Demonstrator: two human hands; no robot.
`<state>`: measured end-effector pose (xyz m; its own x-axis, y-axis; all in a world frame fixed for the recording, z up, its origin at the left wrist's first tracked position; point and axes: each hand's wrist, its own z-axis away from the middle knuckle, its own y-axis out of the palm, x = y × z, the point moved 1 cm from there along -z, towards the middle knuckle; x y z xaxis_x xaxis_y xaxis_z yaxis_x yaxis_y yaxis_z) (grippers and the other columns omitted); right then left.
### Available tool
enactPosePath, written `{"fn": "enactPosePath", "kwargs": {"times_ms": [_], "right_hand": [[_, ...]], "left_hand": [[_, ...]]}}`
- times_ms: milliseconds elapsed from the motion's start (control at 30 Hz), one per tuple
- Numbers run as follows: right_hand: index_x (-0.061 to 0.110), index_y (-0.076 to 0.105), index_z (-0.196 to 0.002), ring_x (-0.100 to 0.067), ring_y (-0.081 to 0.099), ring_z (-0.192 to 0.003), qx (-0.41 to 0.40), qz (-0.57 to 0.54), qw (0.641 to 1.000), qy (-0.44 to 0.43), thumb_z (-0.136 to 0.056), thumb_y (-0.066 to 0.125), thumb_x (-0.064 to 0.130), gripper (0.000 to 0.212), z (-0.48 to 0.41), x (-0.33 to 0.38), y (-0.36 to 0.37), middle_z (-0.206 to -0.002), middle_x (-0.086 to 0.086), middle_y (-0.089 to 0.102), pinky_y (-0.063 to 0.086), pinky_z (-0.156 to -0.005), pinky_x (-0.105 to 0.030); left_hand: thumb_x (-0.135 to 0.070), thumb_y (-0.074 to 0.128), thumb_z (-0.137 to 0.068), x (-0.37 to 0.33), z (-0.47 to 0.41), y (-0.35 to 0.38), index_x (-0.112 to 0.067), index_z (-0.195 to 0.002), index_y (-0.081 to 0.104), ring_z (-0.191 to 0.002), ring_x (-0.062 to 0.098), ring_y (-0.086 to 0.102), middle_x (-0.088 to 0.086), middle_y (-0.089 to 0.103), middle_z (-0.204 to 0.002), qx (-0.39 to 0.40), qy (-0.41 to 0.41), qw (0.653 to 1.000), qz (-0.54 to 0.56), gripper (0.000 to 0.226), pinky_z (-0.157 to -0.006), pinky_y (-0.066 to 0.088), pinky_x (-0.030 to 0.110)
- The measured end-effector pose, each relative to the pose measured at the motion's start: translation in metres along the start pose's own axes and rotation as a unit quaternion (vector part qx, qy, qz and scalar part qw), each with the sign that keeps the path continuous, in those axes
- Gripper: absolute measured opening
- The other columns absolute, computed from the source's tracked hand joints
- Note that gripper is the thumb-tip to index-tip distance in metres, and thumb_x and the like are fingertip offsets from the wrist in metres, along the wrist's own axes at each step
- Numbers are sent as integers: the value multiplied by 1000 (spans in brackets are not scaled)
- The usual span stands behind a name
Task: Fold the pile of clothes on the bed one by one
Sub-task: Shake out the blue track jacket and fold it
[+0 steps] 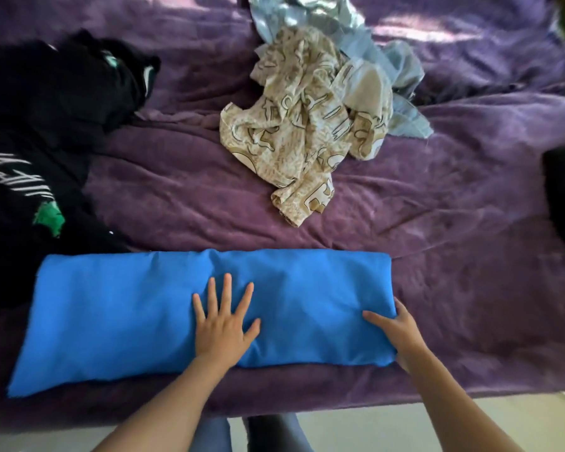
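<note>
Your bed, spread with a purple plush cover (454, 223), carries everything here: at its near edge lies a bright blue cloth (128, 321), folded into a long flat rectangle that runs left to right just in front of you. Beyond it, near the middle of the bed, sits a crumpled beige patterned garment (300, 132), with a rumpled pale blue garment (402, 70) touching its far side. A heap of black clothes (46, 125) with white lettering and a green patch fills the left side, its near edge meeting the far left corner of the bright blue cloth. Your left hand (224, 324) lies flat on the middle of the bright blue cloth, palm down, fingers straight and spread, holding nothing. Your right hand (400, 334) grips the cloth's right end, thumb on top and the other fingers wrapped round the edge, so the fabric stretches away to the left from that grip.
</note>
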<state>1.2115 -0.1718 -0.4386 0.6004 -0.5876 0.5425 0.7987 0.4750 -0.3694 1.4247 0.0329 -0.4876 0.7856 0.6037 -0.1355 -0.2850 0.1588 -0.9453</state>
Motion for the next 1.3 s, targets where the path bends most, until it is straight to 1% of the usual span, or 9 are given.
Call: {"fn": "enactPosePath", "kwargs": {"times_ms": [233,367,500,567,667,767,933,1100,1300], "right_hand": [[13,61,-92,-25,65,-78,39,-65,988,-132,-75,68,-8,28,95,65,20,-90,-9,69,54,-67,-36],[18,62,-95,-11,68,-69,124,-51,966,-221,-60,78,1,41,164,101,80,-76,3,72,54,-61,-26],[27,58,-106,0,63,-72,166,34,946,-277,-72,73,1,45,206,103,174,-87,10,67,50,-66,-14],[21,56,-120,-6,62,-89,191,95,929,-301,-78,69,10,45,220,95,225,-98,8,65,50,-79,-18],[24,52,-128,-20,49,-120,242,278,879,-303,-90,55,37,40,232,76,286,-121,2,62,36,-104,-35],[25,59,-121,-21,33,-130,248,415,826,-290,-97,37,40,35,238,54,307,-130,1,54,20,-107,-38],[26,62,-119,-8,35,-131,244,434,778,-383,-82,38,47,49,233,26,294,-135,12,52,19,-108,-27],[28,56,-95,-9,50,-91,-9,299,765,-571,-71,47,28,26,206,21,263,-97,6,64,48,-72,-23],[32,3,-149,-37,59,-111,16,595,685,-420,-38,54,87,134,184,-2,253,-138,-14,40,55,-73,-42]], "left_hand": [[-55,34,-70,-2,0,-20,-26,-125,55,-114,42,56,16,57,-129,106,6,993,48,66,-108,12,57],[-38,29,-90,34,7,-69,-23,-142,38,-143,26,18,8,17,-155,122,-44,954,269,55,-115,15,41],[-35,27,-101,91,32,-100,-11,-132,50,-123,23,48,9,56,-129,134,-206,632,735,45,-110,29,40],[-58,28,-89,128,50,-117,-19,-112,62,-82,23,66,10,70,-93,73,-237,482,840,57,-80,49,38],[-69,50,-67,173,69,-133,-19,-85,74,-68,27,68,14,71,-80,29,-261,403,877,58,-66,55,37],[-58,43,-87,197,78,-126,-20,-104,63,-94,28,61,14,65,-108,42,-293,471,831,46,-93,41,40],[-1,73,-76,191,68,-118,-14,-116,49,-102,22,56,-1,58,-99,-46,-264,744,612,49,-77,41,24],[-7,67,-80,195,55,-124,-13,-131,50,-108,34,58,12,64,-115,-110,-286,813,496,54,-85,46,38],[-2,65,-73,214,81,-118,-3,-132,43,-103,47,52,29,52,-119,-275,-186,933,138,63,-74,47,54]]}}
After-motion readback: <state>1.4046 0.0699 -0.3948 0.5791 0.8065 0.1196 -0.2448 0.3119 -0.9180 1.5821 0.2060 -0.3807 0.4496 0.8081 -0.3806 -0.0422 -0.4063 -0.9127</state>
